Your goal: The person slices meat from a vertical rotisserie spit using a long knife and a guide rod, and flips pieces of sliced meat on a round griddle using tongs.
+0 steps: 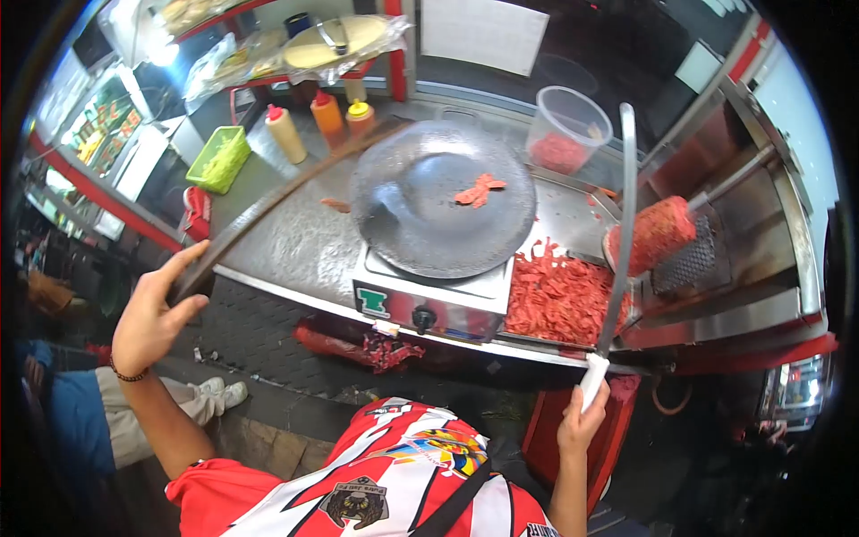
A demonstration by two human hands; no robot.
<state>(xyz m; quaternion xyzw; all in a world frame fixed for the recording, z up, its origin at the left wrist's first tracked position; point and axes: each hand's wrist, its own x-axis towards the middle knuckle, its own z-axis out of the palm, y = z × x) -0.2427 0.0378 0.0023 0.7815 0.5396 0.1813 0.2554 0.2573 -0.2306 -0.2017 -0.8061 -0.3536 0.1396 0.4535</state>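
Note:
My left hand (161,313) is at the near end of a long dark flat bar (277,197), thumb and fingers on either side of it. The bar slants up to the round dark griddle (420,237), where a few red meat pieces (481,190) lie. My right hand (583,416) is wrapped round the white handle of a long knife (624,224), its blade pointing up and away. Left of the blade, a tray holds a heap of red sliced meat (559,295). Beyond the blade, a meat stack (658,234) sits on a metal spit.
Sauce bottles (327,116) and a green basket (219,159) stand at the back left. A clear tub (567,130) with meat is behind the tray. The burner (429,304) is under the griddle. At the left are a person's legs (161,407).

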